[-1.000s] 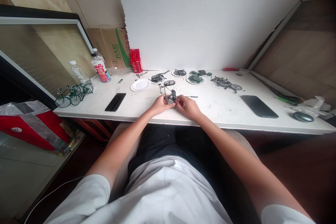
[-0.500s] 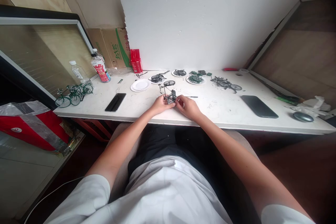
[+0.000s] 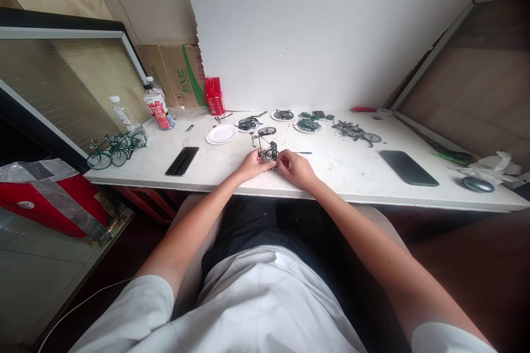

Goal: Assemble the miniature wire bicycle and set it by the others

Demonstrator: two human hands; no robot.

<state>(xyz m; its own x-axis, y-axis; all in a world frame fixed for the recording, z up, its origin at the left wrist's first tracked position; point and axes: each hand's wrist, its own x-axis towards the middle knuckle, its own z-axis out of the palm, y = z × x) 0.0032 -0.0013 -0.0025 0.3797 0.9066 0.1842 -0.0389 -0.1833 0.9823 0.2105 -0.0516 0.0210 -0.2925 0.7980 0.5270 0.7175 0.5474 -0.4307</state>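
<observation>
Hardly anything moves between the earlier frame and now: both hands keep their place at the small dark model bicycle, near the front edge of the white worktop. The left hand is clamped on the bicycle's left side; the right hand meets its right side with bent fingers, though whether they grip it or some tiny part I cannot tell. Just right of the bicycle lies a thin dark tool. Behind the bicycle, stacked white plates sit to its left, green parts to its right.
</observation>
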